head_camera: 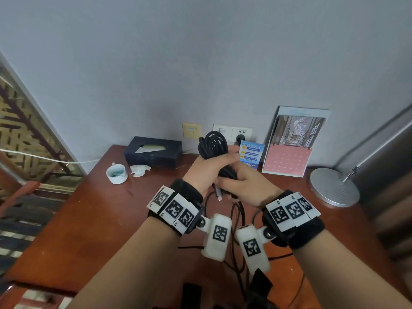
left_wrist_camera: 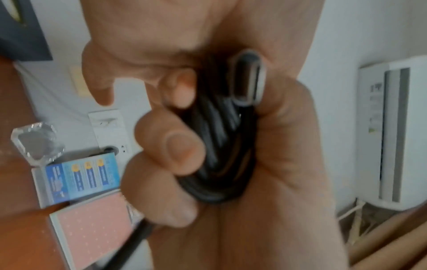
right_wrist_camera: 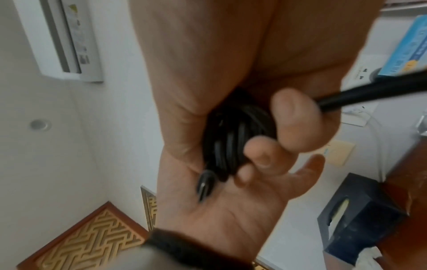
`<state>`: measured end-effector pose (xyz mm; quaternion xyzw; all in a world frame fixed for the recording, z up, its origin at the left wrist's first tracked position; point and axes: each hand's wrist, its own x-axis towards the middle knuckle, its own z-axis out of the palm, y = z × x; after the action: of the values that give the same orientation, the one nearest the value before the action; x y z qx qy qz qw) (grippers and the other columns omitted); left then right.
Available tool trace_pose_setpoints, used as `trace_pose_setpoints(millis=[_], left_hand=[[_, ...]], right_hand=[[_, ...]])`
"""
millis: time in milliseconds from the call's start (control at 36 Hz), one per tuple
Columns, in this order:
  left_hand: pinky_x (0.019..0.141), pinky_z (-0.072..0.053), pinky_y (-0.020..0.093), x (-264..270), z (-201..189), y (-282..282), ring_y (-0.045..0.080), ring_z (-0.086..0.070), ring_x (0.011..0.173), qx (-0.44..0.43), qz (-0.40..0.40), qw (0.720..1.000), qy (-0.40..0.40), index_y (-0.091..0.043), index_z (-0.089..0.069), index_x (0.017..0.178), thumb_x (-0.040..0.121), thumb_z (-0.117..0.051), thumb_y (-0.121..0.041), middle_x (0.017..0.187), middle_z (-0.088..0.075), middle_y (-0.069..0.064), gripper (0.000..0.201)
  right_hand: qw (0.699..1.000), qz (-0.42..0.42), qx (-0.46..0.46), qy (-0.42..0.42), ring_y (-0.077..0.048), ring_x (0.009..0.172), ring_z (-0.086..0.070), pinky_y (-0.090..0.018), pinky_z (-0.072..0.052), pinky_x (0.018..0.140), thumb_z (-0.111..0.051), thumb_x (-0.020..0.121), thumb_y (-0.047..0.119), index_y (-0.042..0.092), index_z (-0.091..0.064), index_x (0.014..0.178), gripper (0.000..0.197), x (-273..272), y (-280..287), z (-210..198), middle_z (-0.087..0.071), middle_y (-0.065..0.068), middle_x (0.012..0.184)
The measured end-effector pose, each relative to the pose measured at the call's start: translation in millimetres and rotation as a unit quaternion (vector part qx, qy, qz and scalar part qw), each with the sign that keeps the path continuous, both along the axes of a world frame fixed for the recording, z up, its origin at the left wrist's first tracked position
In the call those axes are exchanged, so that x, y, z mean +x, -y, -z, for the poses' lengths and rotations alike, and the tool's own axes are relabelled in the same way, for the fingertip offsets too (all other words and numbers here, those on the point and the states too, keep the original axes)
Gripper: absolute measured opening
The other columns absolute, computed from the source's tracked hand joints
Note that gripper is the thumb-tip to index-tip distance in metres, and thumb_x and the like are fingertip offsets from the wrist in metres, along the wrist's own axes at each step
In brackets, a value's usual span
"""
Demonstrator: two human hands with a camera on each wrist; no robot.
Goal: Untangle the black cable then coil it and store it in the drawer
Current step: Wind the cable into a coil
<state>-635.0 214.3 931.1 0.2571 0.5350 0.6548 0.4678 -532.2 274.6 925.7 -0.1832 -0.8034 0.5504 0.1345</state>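
Note:
The black cable is gathered into a bundle of loops held above the wooden table. My left hand grips the bundle's middle, and the loops stick up past its fingers. Just below it, my right hand grips the lower part of the same bundle. In the left wrist view, curled fingers of both hands wrap the cable, and its plug pokes out between them. The right wrist view shows the cable and the plug against my left palm. No drawer is plainly in view.
Thin dark wires trail over the table under my wrists. At the back stand a dark tissue box, a white cup, a crumpled tissue, a blue card and a picture stand. A lamp base sits at the right.

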Motion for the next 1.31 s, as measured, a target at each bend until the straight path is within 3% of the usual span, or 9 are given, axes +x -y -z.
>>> trace_pose_setpoints(millis=[111, 194, 278, 389, 500, 806, 1028, 1194, 1306], left_hand=[[0.055, -0.054, 0.030, 0, 2, 2, 0.031, -0.067, 0.096, 0.007, 0.059, 0.998, 0.035, -0.009, -0.071, 0.103, 0.081, -0.073, -0.018, 0.107, -0.069, 0.015, 0.024], [0.058, -0.057, 0.035, 0, 3, 1, 0.030, -0.069, 0.088, 0.007, 0.047, 0.998, 0.048, -0.001, -0.071, 0.106, 0.065, -0.080, -0.035, 0.111, -0.070, 0.017, 0.054], [0.047, -0.054, 0.035, 0, 6, 1, 0.034, -0.068, 0.077, 0.021, 0.020, 0.998, 0.062, 0.001, -0.068, 0.098, 0.092, -0.060, -0.029, 0.111, -0.072, 0.012, 0.032], [0.071, -0.058, 0.039, -2, 1, 1, 0.033, -0.069, 0.085, 0.063, -0.052, 0.989, 0.122, -0.003, -0.065, 0.083, 0.095, -0.056, -0.022, 0.086, -0.074, 0.013, 0.025], [0.073, -0.060, 0.040, -16, -6, -1, 0.025, -0.070, 0.066, 0.114, -0.094, 0.971, 0.185, -0.008, -0.059, 0.076, 0.096, -0.056, -0.016, 0.057, -0.057, 0.004, 0.022], [0.050, -0.045, 0.024, -34, -9, -2, 0.014, -0.048, 0.043, 0.122, -0.184, 0.961, 0.167, -0.018, -0.056, 0.077, 0.097, -0.054, -0.010, 0.049, -0.043, -0.003, 0.021], [0.062, -0.049, 0.039, -53, 10, 0, 0.027, -0.055, 0.055, 0.002, -0.233, 0.961, -0.152, -0.011, -0.058, 0.079, 0.085, -0.066, -0.025, 0.043, -0.053, -0.003, 0.017], [0.048, -0.039, 0.008, -34, 5, 3, 0.001, -0.057, 0.045, -0.025, -0.124, 0.920, -0.372, -0.019, -0.057, 0.083, 0.088, -0.064, -0.045, 0.057, -0.061, -0.004, 0.027], [0.061, -0.044, 0.025, -18, 2, 3, 0.008, -0.060, 0.049, -0.038, -0.052, 0.918, -0.391, -0.027, -0.053, 0.075, 0.090, -0.055, -0.054, 0.055, -0.059, -0.004, 0.031]], right_hand=[[0.999, -0.027, -0.042, -0.021, -0.027, 0.056, -0.046, -0.027, -0.037, 0.045, -0.052, 0.094, 0.006, -0.008, -0.050, 0.107, 0.020, 5, -3, 2, -0.051, -0.040, 0.071], [0.997, -0.033, -0.061, -0.027, -0.020, 0.049, -0.049, -0.026, -0.038, 0.045, -0.055, 0.093, 0.007, 0.006, -0.053, 0.093, 0.003, 3, -2, 4, -0.054, -0.026, 0.065], [0.994, -0.043, -0.089, -0.041, -0.014, 0.049, -0.054, -0.023, -0.040, 0.044, -0.059, 0.089, 0.014, 0.012, -0.055, 0.086, 0.005, 3, -3, 6, -0.061, -0.009, 0.065], [0.987, -0.065, -0.143, -0.016, -0.020, 0.059, -0.061, -0.027, -0.051, 0.053, -0.066, 0.078, 0.019, 0.011, -0.057, 0.094, 0.020, 10, -9, 17, -0.067, -0.008, 0.077], [0.992, -0.043, -0.118, -0.027, -0.011, 0.050, -0.057, -0.015, -0.044, 0.052, -0.062, 0.086, 0.014, 0.004, -0.046, 0.086, 0.019, 19, -12, 31, -0.061, -0.009, 0.061], [0.996, 0.072, 0.041, 0.041, -0.014, 0.050, -0.043, -0.027, -0.039, 0.056, -0.056, 0.094, 0.025, 0.016, -0.048, 0.070, 0.027, 37, -28, 50, -0.050, -0.001, 0.054], [0.956, 0.037, 0.290, 0.011, -0.009, 0.072, -0.056, -0.031, -0.046, 0.070, -0.058, 0.089, 0.013, 0.020, -0.063, 0.088, 0.008, 46, -40, 25, -0.061, 0.010, 0.074], [0.925, -0.063, 0.376, -0.015, -0.009, 0.078, -0.057, -0.025, -0.047, 0.070, -0.048, 0.092, 0.036, 0.022, -0.069, 0.106, 0.028, 39, -37, 9, -0.060, 0.005, 0.084], [0.920, -0.053, 0.387, -0.040, -0.010, 0.076, -0.057, -0.030, -0.048, 0.069, -0.050, 0.089, 0.041, 0.021, -0.066, 0.096, 0.026, 30, -32, 4, -0.061, 0.006, 0.082]])
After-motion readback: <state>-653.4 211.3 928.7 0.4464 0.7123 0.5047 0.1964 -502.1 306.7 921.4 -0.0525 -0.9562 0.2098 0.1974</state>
